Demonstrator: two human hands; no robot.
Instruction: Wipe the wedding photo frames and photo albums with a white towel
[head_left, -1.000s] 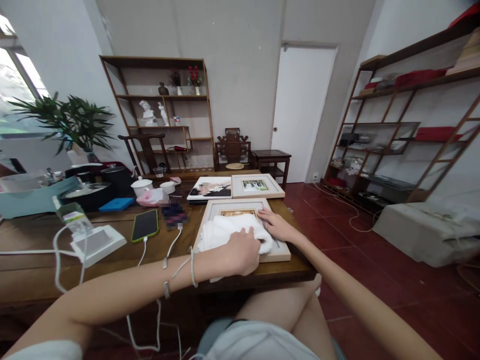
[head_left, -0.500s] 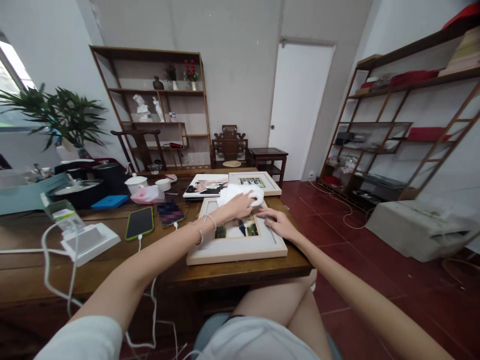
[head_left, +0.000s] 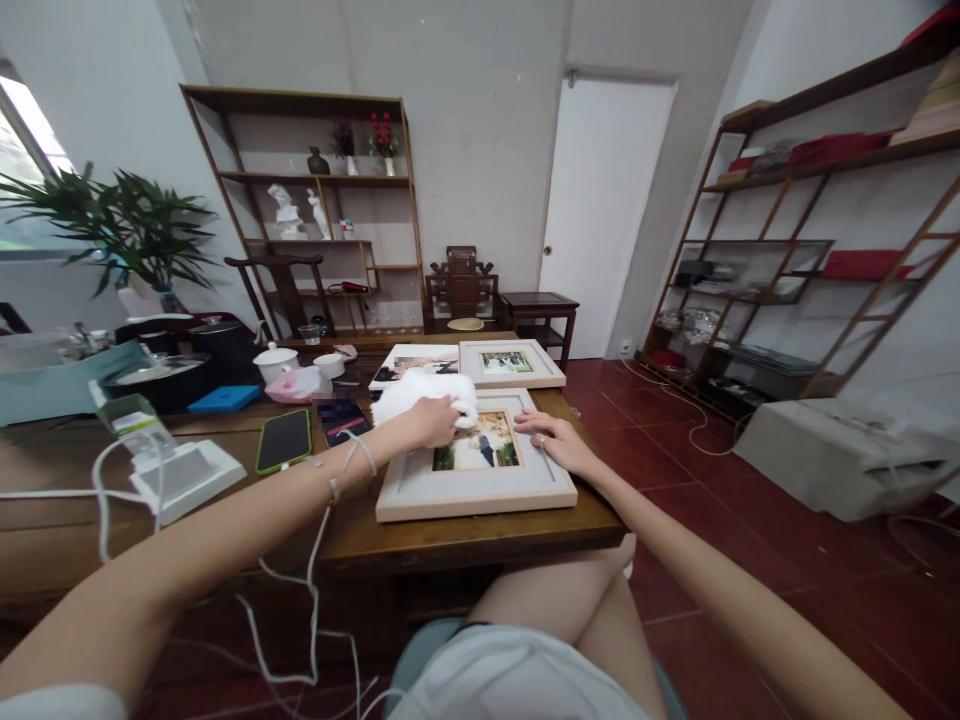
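A light wooden picture frame [head_left: 420, 506] lies flat near the table's right end, with a wide pale mat around a photo [head_left: 495, 440]. My left hand [head_left: 435, 422] is closed on a white fluffy cloth [head_left: 412, 393] over the frame's upper left part. The cloth covers that corner. My right hand [head_left: 555, 440] rests on the frame's right side, fingers stretched out over the mat and edge, holding nothing. Behind it lie a second framed photo [head_left: 551, 375] and a flat print [head_left: 386, 368], partly hidden by the cloth.
Left of the frame are a phone in a green case [head_left: 283, 442], a second, dark phone [head_left: 341, 420], a white box [head_left: 191, 475] and white cables [head_left: 315, 590]. Pots [head_left: 157, 372], a blue box [head_left: 223, 399] and a white teapot [head_left: 275, 362] stand farther back.
My left hand has swept the cloth left across the frame, from its upper right to its upper left, uncovering more of the photo. My right hand stays at the right side.
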